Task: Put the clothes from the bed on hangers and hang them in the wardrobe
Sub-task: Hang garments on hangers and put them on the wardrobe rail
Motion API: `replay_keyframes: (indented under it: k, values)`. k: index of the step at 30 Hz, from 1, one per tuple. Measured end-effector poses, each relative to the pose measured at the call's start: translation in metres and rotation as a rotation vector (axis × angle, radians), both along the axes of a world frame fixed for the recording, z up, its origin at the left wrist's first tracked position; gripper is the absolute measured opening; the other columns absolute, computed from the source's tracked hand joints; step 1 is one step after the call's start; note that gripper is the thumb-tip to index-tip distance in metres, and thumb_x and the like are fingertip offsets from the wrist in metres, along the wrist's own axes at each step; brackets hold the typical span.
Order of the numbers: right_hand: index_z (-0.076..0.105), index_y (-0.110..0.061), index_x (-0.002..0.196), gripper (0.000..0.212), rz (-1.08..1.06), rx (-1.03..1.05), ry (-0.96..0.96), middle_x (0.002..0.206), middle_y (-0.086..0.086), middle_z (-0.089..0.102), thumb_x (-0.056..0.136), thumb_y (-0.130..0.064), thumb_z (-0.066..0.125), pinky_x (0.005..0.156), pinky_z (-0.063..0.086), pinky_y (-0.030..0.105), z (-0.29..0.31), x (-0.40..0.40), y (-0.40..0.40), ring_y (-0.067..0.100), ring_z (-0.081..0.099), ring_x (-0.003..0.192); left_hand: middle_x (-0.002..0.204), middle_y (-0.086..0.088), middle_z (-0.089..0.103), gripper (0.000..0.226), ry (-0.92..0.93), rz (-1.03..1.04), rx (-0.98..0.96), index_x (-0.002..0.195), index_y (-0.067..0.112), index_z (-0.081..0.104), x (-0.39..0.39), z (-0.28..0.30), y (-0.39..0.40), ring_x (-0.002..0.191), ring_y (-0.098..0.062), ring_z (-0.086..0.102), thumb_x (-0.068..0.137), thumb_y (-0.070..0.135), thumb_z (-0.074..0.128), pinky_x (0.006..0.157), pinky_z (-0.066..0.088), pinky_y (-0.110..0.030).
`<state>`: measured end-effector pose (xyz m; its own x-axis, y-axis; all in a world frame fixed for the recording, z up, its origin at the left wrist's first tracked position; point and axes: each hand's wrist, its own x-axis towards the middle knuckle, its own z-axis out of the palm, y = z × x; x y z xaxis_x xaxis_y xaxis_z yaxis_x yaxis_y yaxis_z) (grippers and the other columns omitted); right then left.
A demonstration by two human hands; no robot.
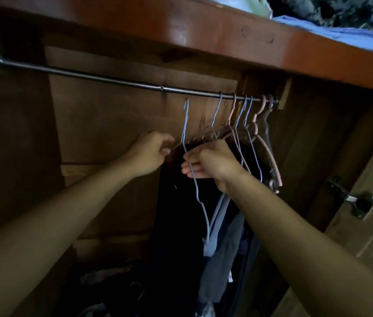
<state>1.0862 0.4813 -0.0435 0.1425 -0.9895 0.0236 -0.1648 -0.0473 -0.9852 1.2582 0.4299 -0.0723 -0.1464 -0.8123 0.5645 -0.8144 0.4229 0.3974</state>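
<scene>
Judging by its thin wire, the blue hanger [186, 126] looked light and springy, likely to twist or bend if I pulled at one end, so the sloping shoulder near the neck seemed the safest place to take it. My right hand [210, 164] was pinching that wire just below the neck, at the centre of the frame, fingers curled round it. My left hand [150, 153], a little to the left, had its fingers curled on something dark at the hanger's other side; I could not tell exactly what it gripped. The hanger was pale blue, slim, with its hook just under the rail [112, 80] and apparently not on it, and its lower wire ran down toward the centre bottom. Other hangers [245, 115], blue and pink, crowded the rail's right end, easy to snag. Dark clothes [181, 225] hung below my hands, soft and limp.
</scene>
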Motion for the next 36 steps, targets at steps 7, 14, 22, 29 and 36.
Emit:
replay_keyframes:
  k: [7,14,22,29,36]
  values:
    - [0.061,0.001,0.079,0.019,-0.099,-0.088,0.058,0.067,0.011,0.064,0.095,0.003,0.053,0.044,0.051,0.015,0.019,0.002,-0.037,0.005,0.059,0.039,0.118,-0.011,0.067,0.036,-0.105,0.038,-0.115,0.128,0.017,0.062,0.016,0.014,-0.006,0.109,-0.031,0.060,0.092,0.017,0.063,0.094,0.042,-0.029]
    - [0.066,0.002,0.074,0.022,-0.253,-0.216,0.128,0.064,0.013,0.067,0.092,0.001,0.055,0.040,0.046,0.017,0.035,-0.012,-0.074,0.009,0.062,0.044,0.116,-0.012,0.067,0.036,-0.155,0.173,-0.180,0.127,0.016,0.063,0.018,0.032,-0.018,0.114,-0.033,0.056,0.091,0.020,0.062,0.098,0.040,-0.037]
    - [0.065,0.001,0.058,0.028,-0.395,-0.264,0.085,0.048,0.009,0.065,0.085,0.001,0.056,0.037,0.042,0.017,0.043,-0.018,-0.109,0.013,0.057,0.036,0.101,-0.010,0.071,0.033,-0.117,0.137,-0.184,0.123,0.016,0.065,0.015,0.040,-0.026,0.101,-0.031,0.063,0.091,0.021,0.062,0.090,0.046,-0.034]
    - [0.061,0.005,0.067,0.025,-0.476,-0.176,0.033,0.055,0.014,0.066,0.089,-0.001,0.051,0.038,0.047,0.021,0.035,-0.006,-0.127,0.016,0.063,0.037,0.099,-0.008,0.072,0.035,-0.104,0.100,-0.168,0.126,0.019,0.064,0.009,0.038,-0.034,0.101,-0.029,0.064,0.092,0.026,0.063,0.088,0.046,-0.032]
    - [0.065,0.004,0.079,0.003,-0.466,-0.088,-0.008,0.073,0.021,0.069,0.080,0.002,0.068,0.042,0.053,0.029,0.018,-0.004,-0.127,0.025,0.068,0.046,0.096,-0.007,0.072,0.036,-0.109,0.095,-0.135,0.125,0.022,0.064,0.015,0.041,-0.035,0.097,-0.028,0.065,0.089,0.029,0.065,0.084,0.047,-0.029]
